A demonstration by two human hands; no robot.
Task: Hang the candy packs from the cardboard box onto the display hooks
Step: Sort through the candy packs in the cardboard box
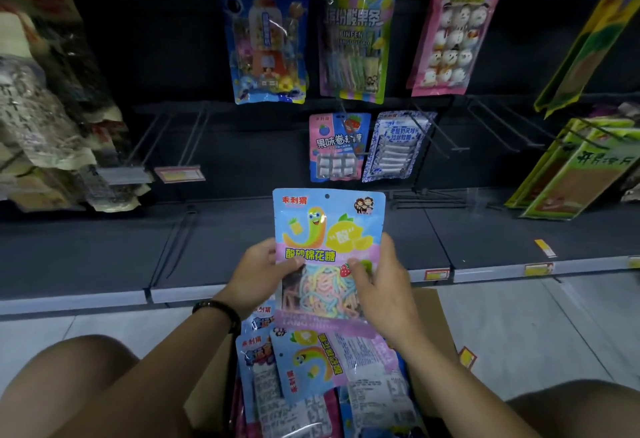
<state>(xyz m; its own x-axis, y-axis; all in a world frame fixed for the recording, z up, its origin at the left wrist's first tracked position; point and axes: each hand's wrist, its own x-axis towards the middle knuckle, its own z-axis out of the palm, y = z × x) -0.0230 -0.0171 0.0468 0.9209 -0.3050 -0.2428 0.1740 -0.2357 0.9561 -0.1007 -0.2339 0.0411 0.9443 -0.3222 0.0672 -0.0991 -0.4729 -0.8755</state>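
both hands hold candy pack

The blue and pink candy pack with a yellow worm figure is seen to be made of glossy plastic film, with a clear window through which pastel sugared strings are shown. Similar shiny film packs are held in the brown matt cardboard box. The thin display hooks are formed of dark metal wire, and the dark shelf board is finished smooth and matt.
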